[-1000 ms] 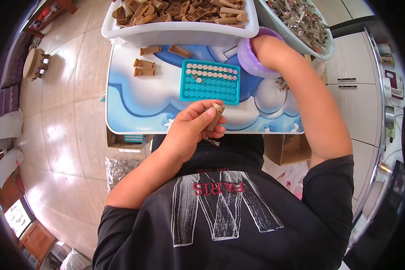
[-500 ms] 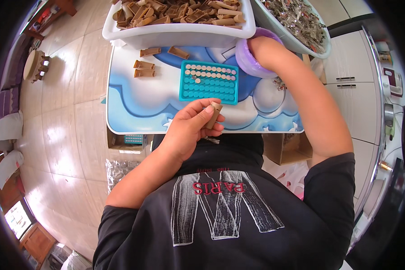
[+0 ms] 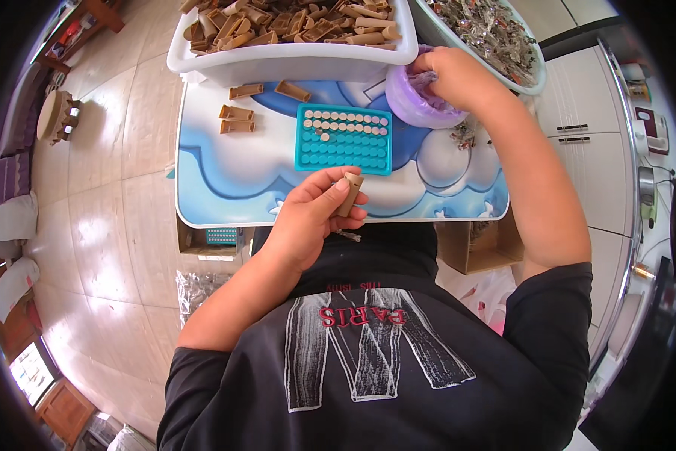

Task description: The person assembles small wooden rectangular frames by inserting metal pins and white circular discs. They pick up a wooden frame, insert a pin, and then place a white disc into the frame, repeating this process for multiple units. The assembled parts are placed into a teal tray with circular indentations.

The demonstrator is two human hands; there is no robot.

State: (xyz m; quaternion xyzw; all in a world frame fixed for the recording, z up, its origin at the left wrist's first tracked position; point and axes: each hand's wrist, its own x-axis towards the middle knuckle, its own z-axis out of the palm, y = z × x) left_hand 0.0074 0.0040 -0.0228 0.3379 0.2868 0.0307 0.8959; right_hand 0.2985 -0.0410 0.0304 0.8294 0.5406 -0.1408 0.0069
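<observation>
My left hand (image 3: 314, 207) is closed around a small tan plastic casing (image 3: 347, 197), held upright above the table's near edge with the thumb on its side. My right hand (image 3: 456, 77) reaches over the rim of a purple bowl (image 3: 422, 113), its fingers curled down inside next to greyish crumpled material (image 3: 426, 78); what the fingertips pinch is hidden. Between the hands lies a teal tray (image 3: 343, 156) with rows of round wells, whose far rows carry pale discs (image 3: 345, 115). Several loose brown casings (image 3: 236, 113) rest on the table left of the tray.
A white tub (image 3: 293, 64) heaped with brown casings stands at the table's far side. To its right, a pale basin (image 3: 542, 71) holds many small shiny metal-like parts. A few similar bits (image 3: 464, 135) lie beside the bowl. A cardboard box (image 3: 492, 252) stands below the table's right side.
My right hand has risen partly out of the purple bowl, showing its knuckles and the greyish material. My left hand keeps the casing in nearly the same place. The view has shifted slightly.
</observation>
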